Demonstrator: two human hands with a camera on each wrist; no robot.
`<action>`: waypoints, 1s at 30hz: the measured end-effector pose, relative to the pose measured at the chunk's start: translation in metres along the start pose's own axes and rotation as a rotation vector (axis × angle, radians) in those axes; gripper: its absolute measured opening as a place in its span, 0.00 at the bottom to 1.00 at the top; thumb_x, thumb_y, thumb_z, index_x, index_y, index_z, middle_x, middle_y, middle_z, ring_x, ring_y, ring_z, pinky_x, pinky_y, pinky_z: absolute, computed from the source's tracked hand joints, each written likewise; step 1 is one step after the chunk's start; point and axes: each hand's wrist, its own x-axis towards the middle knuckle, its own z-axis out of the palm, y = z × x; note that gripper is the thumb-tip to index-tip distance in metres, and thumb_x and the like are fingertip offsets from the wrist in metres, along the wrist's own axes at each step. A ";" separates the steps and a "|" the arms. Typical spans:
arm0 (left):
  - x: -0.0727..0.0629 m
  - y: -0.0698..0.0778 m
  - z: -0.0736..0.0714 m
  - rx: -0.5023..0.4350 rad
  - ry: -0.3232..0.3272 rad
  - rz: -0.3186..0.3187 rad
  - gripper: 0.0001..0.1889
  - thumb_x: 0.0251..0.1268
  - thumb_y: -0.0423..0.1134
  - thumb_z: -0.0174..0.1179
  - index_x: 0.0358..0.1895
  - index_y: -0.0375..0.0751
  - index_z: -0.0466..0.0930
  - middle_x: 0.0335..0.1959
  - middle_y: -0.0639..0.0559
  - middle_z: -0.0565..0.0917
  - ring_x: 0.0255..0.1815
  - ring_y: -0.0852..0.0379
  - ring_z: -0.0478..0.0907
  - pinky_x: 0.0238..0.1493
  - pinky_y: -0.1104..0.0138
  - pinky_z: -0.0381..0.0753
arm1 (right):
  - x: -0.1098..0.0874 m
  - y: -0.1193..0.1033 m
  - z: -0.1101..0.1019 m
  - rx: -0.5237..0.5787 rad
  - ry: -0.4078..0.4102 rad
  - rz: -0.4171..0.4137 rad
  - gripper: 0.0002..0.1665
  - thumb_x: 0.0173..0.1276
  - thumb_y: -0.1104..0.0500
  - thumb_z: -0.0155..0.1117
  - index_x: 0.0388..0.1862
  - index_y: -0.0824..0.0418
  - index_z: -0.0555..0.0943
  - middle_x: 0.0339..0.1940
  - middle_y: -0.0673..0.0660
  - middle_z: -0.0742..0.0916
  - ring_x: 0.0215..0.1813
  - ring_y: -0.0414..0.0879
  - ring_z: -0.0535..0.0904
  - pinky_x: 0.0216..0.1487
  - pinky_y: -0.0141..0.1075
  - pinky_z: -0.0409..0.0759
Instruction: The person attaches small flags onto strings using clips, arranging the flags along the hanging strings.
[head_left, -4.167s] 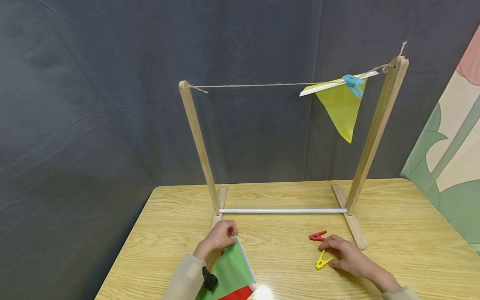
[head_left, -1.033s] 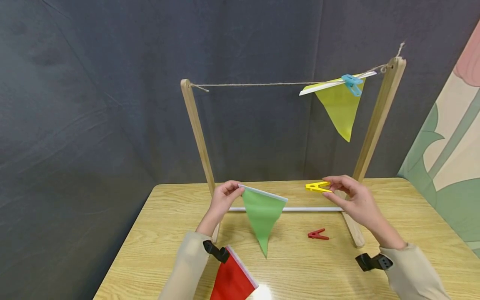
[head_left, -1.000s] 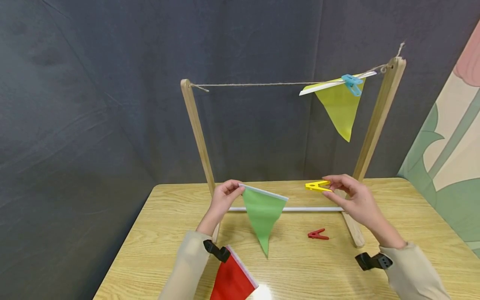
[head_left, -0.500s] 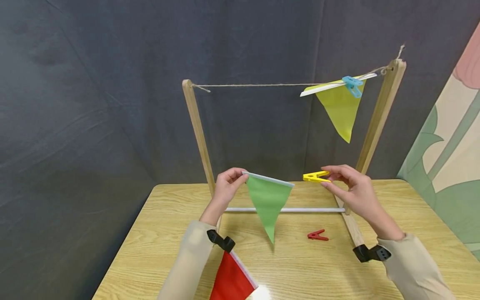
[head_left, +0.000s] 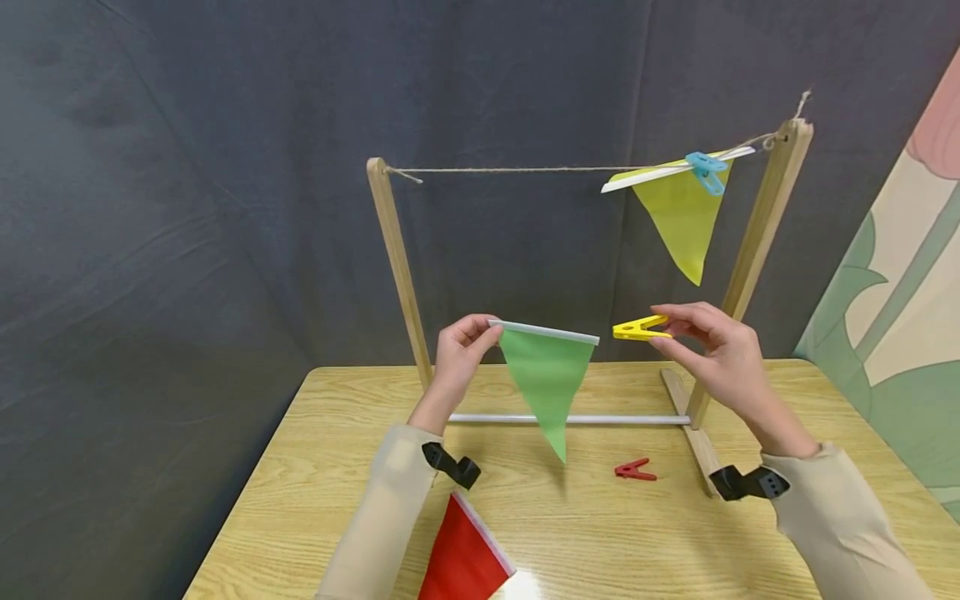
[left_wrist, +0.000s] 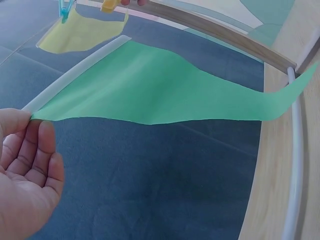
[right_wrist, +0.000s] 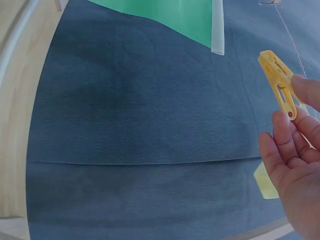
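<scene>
- The left hand point(head_left: 459, 354) has its thumb and fingers clamped together on one end of the white top strip of the green pennant point(head_left: 551, 375).
- The green pennant hangs point-down between the two hands, above the counter point(head_left: 285, 500) and apart from the twine point(head_left: 510, 170), its strip sloping slightly down towards the right hand point(head_left: 716, 346).
- The right hand pinches the handles of the yellow clothespin point(head_left: 633, 331) between thumb and fingers; its nose points at the pennant's free corner, near it but apart.
- The red clothespin point(head_left: 634, 470) lies on the counter, near the foot of the right wooden post point(head_left: 765, 208).
- The red pennant point(head_left: 463, 550) lies by the left sleeve point(head_left: 386, 508), partly out of frame.
- The twine runs between the right post and the left wooden post point(head_left: 399, 258); towards its right end, the blue clothespin point(head_left: 707, 171) clips the yellow pennant point(head_left: 681, 221), whose white strip tilts.
- A white rod point(head_left: 622, 419) joins the posts low down.
</scene>
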 end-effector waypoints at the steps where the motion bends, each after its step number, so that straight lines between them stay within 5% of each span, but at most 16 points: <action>1: 0.001 0.001 0.001 -0.005 0.011 -0.001 0.09 0.60 0.25 0.59 0.38 0.17 0.75 0.24 0.59 0.80 0.26 0.64 0.76 0.34 0.73 0.78 | 0.002 -0.001 -0.001 -0.002 0.003 0.009 0.23 0.45 0.77 0.71 0.44 0.75 0.80 0.38 0.52 0.82 0.38 0.32 0.75 0.45 0.19 0.74; 8: 0.009 0.009 0.011 -0.037 0.058 0.005 0.08 0.60 0.25 0.59 0.38 0.18 0.76 0.24 0.58 0.80 0.26 0.63 0.76 0.36 0.70 0.79 | 0.014 -0.008 -0.009 -0.019 0.019 0.070 0.27 0.43 0.83 0.69 0.46 0.74 0.80 0.39 0.43 0.81 0.37 0.34 0.75 0.46 0.18 0.74; 30: 0.038 0.037 0.028 -0.127 0.130 0.097 0.07 0.59 0.24 0.60 0.37 0.19 0.77 0.24 0.58 0.81 0.25 0.64 0.76 0.36 0.66 0.80 | 0.053 -0.024 -0.021 -0.056 0.030 0.008 0.28 0.42 0.85 0.68 0.47 0.74 0.80 0.37 0.42 0.80 0.38 0.35 0.75 0.47 0.19 0.74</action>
